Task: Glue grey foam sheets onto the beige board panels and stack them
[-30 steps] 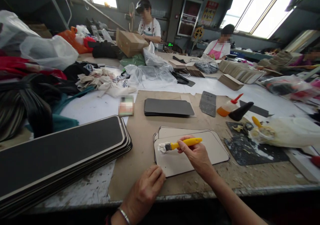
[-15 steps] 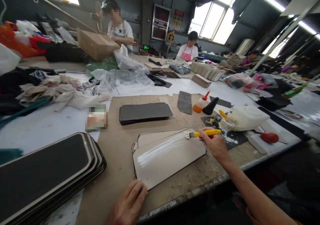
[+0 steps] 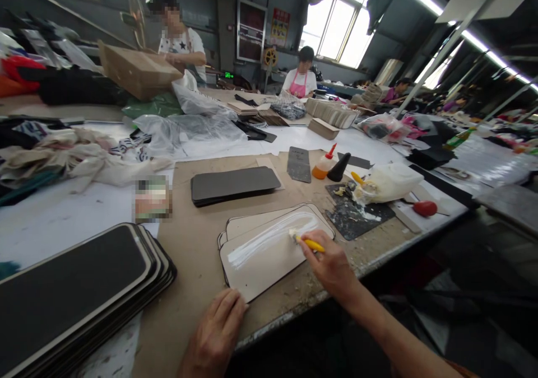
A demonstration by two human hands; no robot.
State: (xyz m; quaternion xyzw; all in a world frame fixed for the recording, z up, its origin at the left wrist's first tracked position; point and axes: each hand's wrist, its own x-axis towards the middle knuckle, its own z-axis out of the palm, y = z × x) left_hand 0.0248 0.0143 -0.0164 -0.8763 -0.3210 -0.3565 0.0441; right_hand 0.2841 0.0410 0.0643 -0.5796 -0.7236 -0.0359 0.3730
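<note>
A yellow-handled brush (image 3: 313,245) is gripped in my right hand (image 3: 334,263), its whitish bristles on the top beige panel (image 3: 256,277). White streaks of what looks like glue (image 3: 269,235) run lengthwise across that panel. Beneath it, slightly fanned out, lie other beige panels (image 3: 239,227) with dark edges. My left hand (image 3: 218,327) rests at the near left corner of the top panel, fingers stretched out together and touching its edge; the thumb is hidden.
A stack of dark panels (image 3: 71,288) stands at left, and a smaller grey stack (image 3: 235,183) lies behind. Rightward are an orange glue bottle (image 3: 321,168), a black cone (image 3: 338,168), a white jug (image 3: 395,183), a glue-smeared dark sheet (image 3: 357,221) and a red object (image 3: 425,208). Co-workers (image 3: 300,78) are farther back.
My right hand has brought the brush left and nearer, from the panel's far right end toward its middle. The white streaks are broader. My left hand stays at the corner; the view has shifted.
</note>
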